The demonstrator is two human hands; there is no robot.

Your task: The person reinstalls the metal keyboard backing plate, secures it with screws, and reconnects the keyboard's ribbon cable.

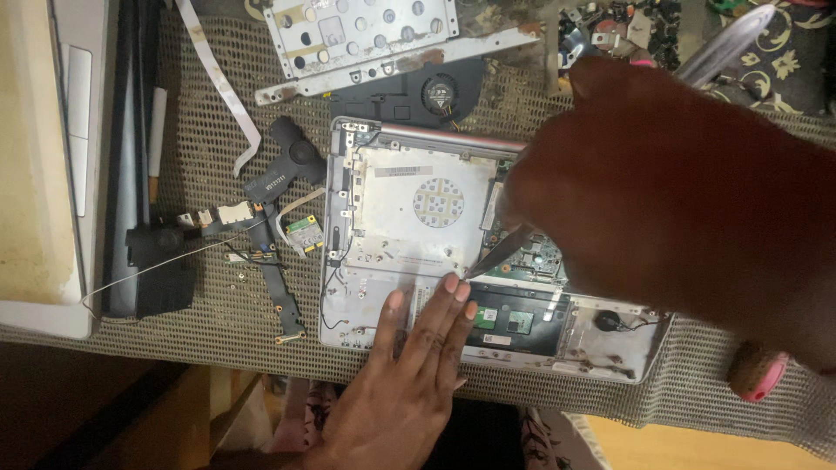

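An opened laptop base (383, 235), silver, with its green circuit board (531, 254) exposed, lies on a woven mat. My left hand (409, 365) rests flat on the base's front edge, fingers spread, holding nothing. My right hand (688, 200) is close to the camera, blurred, and covers the base's right part. It grips a slim metal tool (501, 248) whose pointed tip touches the base near the board's left edge, just above my left fingertips. A silver bar (727, 42) sticking out past the hand at top right may be the same tool's other end.
A metal bracket plate (366, 35) and a black fan (440, 91) lie behind the base. Left of it are a small green card (305, 233), black speaker parts (161, 265), cables and a white ribbon (218, 83). A pink handle (756, 372) lies at the right front. Another laptop (39, 165) sits far left.
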